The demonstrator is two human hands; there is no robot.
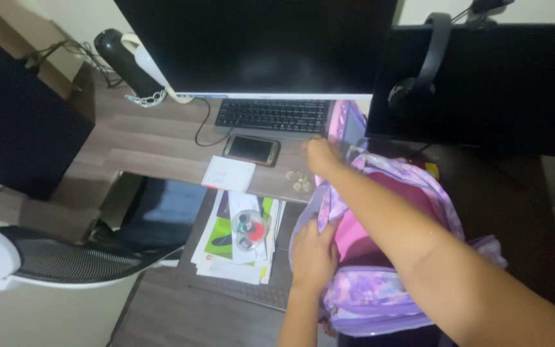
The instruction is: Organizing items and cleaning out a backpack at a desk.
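Two dark monitors [258,45] stood over the grey wood-grain desk [142,138] I watched. My left hand [313,254] gripped the open rim of the purple-and-pink fabric backpack [380,283] at the desk's edge; my right hand [321,155], fingers loosely curled, empty, reached near small coins [297,180].

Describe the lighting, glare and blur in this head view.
Head view: dim, warm indoor light; the two monitors are dark, featureless blocks; the desk is brightest at left, the right side sinks into shadow. The right hand, reaching past the purple backpack, is slightly soft; the left hand holds the bag's rim. Faint glare on the phone.
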